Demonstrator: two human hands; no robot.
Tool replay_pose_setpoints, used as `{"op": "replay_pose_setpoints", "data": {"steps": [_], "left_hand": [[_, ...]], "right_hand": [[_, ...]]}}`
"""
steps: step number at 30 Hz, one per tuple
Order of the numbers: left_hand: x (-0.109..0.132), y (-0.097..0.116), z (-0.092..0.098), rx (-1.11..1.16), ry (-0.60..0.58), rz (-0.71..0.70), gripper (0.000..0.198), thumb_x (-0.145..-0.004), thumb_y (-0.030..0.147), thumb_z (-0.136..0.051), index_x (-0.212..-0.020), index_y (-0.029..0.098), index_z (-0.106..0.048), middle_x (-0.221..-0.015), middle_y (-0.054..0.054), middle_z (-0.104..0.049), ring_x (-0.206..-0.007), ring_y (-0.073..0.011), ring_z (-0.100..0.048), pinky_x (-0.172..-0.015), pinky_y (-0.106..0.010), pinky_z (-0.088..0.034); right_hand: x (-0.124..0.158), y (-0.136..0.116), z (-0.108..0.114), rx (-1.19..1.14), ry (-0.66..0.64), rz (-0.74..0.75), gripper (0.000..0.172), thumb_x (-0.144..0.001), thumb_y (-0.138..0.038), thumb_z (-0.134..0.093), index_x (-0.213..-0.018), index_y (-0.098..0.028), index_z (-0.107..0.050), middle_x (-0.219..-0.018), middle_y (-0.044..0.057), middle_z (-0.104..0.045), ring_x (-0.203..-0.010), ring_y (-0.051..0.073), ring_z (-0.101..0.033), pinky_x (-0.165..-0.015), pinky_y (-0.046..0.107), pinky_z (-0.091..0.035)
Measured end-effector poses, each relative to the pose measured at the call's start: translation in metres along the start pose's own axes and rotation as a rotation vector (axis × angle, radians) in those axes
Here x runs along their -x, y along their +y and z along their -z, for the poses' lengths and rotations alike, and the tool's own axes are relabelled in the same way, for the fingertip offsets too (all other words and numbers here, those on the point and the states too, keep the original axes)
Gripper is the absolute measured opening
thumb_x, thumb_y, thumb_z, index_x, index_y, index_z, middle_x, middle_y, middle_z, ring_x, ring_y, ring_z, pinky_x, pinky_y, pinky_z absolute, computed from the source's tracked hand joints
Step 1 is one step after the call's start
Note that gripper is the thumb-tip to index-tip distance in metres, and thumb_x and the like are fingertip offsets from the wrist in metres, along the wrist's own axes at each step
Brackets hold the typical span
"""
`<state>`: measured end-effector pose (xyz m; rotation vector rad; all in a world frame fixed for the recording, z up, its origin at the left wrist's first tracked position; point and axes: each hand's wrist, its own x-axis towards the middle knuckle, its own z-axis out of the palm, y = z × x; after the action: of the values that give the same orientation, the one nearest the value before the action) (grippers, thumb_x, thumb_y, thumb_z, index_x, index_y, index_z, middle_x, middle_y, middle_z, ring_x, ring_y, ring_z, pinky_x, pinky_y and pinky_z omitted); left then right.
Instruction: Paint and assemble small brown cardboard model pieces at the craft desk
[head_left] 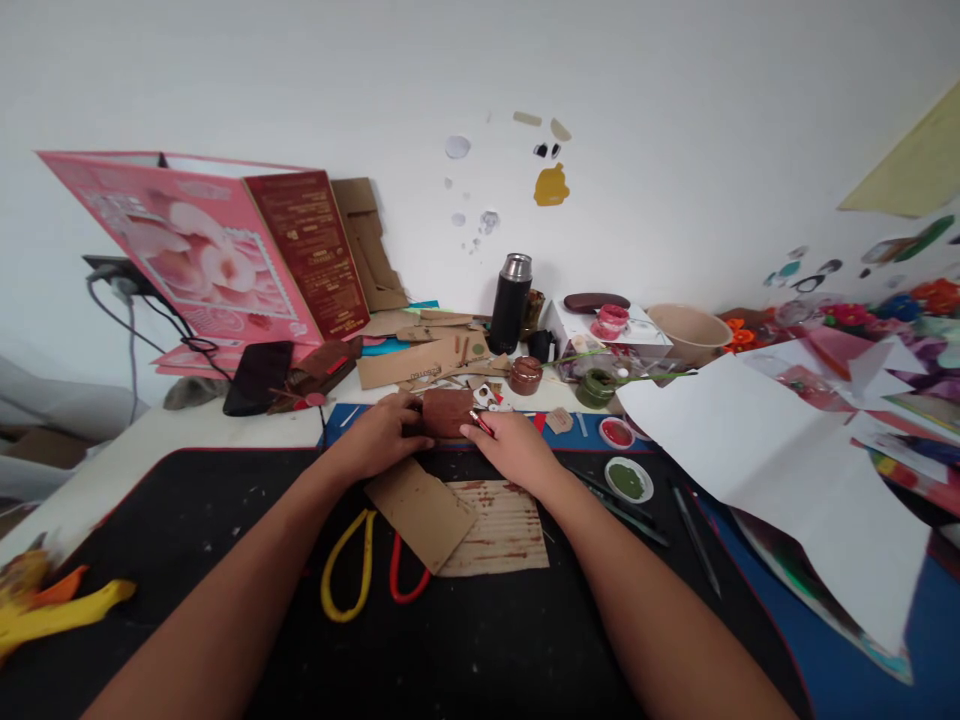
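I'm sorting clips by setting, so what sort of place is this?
Most likely a craft desk: there's what looks like green paint, cut cardboard pieces, and a yellow handle and red handle, apparently of scissors, on a black mat.

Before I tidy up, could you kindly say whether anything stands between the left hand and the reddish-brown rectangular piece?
Nothing visible does: the left hand meets the reddish-brown rectangular piece at its left edge. The smooth tan cardboard rectangle lies nearer the wearer.
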<state>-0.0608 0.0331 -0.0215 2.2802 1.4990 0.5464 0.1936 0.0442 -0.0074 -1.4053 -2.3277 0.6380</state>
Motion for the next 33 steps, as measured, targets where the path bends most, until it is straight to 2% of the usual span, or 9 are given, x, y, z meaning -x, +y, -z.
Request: {"op": "replay_pose_setpoints", "data": {"steps": [7, 12, 17, 23, 28, 30, 33], "left_hand": [[0.001, 0.000, 0.000, 0.076, -0.012, -0.038, 0.024, -0.089, 0.046, -0.070, -0.097, 0.025, -0.080, -0.136, -0.009, -0.069, -0.126, -0.0332, -0.064, -0.112, -0.048, -0.048], [0.001, 0.002, 0.000, 0.087, -0.007, -0.017, 0.023, -0.089, 0.044, -0.069, -0.093, 0.025, -0.082, -0.134, -0.008, -0.071, -0.124, -0.0318, -0.065, -0.112, -0.047, -0.049], [0.000, 0.003, 0.000, 0.119, 0.010, 0.005, 0.020, -0.086, 0.043, -0.074, -0.092, 0.026, -0.084, -0.129, -0.007, -0.074, -0.119, -0.0313, -0.068, -0.110, -0.044, -0.050], [-0.002, 0.005, 0.000, 0.136, 0.024, 0.032, 0.019, -0.084, 0.043, -0.075, -0.082, 0.026, -0.082, -0.122, -0.007, -0.077, -0.116, -0.0320, -0.070, -0.106, -0.043, -0.051], [-0.001, 0.010, 0.007, 0.198, 0.046, 0.082, 0.019, -0.081, 0.045, -0.073, -0.080, 0.028, -0.081, -0.112, -0.005, -0.081, -0.110, -0.0312, -0.071, -0.101, -0.040, -0.054], [-0.001, 0.012, 0.011, 0.238, 0.057, 0.128, 0.021, -0.080, 0.046, -0.072, -0.080, 0.027, -0.081, -0.108, -0.004, -0.082, -0.105, -0.0309, -0.073, -0.098, -0.039, -0.054], [0.000, 0.015, 0.017, 0.314, 0.049, 0.202, 0.025, -0.079, 0.049, -0.071, -0.084, 0.026, -0.081, -0.101, -0.003, -0.082, -0.097, -0.0296, -0.074, -0.092, -0.039, -0.054]], "right_hand": [[0.002, -0.003, 0.002, 0.026, -0.004, 0.018, 0.041, -0.106, -0.039, -0.062, -0.070, -0.019, -0.060, -0.070, 0.001, -0.064, -0.068, 0.016, -0.053, -0.062, 0.029, -0.026], [0.003, -0.004, 0.002, 0.057, -0.008, 0.018, 0.040, -0.107, -0.041, -0.061, -0.073, -0.019, -0.065, -0.074, 0.003, -0.069, -0.070, 0.018, -0.058, -0.063, 0.028, -0.029], [0.005, -0.007, 0.003, 0.148, -0.021, 0.022, 0.033, -0.106, -0.042, -0.063, -0.083, -0.020, -0.071, -0.086, 0.008, -0.076, -0.080, 0.023, -0.066, -0.066, 0.030, -0.032], [0.004, -0.006, 0.002, 0.157, -0.021, 0.006, 0.032, -0.106, -0.041, -0.063, -0.083, -0.019, -0.070, -0.086, 0.009, -0.077, -0.080, 0.023, -0.068, -0.066, 0.030, -0.033], [0.004, -0.001, 0.005, -0.006, 0.100, 0.033, 0.041, -0.107, -0.043, -0.058, -0.073, -0.020, -0.063, -0.073, 0.004, -0.071, -0.070, 0.019, -0.063, -0.064, 0.029, -0.035], [0.004, 0.000, 0.008, -0.170, 0.128, 0.011, 0.046, -0.108, -0.049, -0.053, -0.073, -0.021, -0.062, -0.064, 0.001, -0.066, -0.064, 0.018, -0.062, -0.063, 0.028, -0.038], [0.004, -0.002, 0.012, -0.498, 0.085, -0.053, 0.058, -0.106, -0.067, -0.041, -0.086, -0.020, -0.069, -0.058, -0.001, -0.062, -0.052, 0.016, -0.060, -0.056, 0.027, -0.043]]}}
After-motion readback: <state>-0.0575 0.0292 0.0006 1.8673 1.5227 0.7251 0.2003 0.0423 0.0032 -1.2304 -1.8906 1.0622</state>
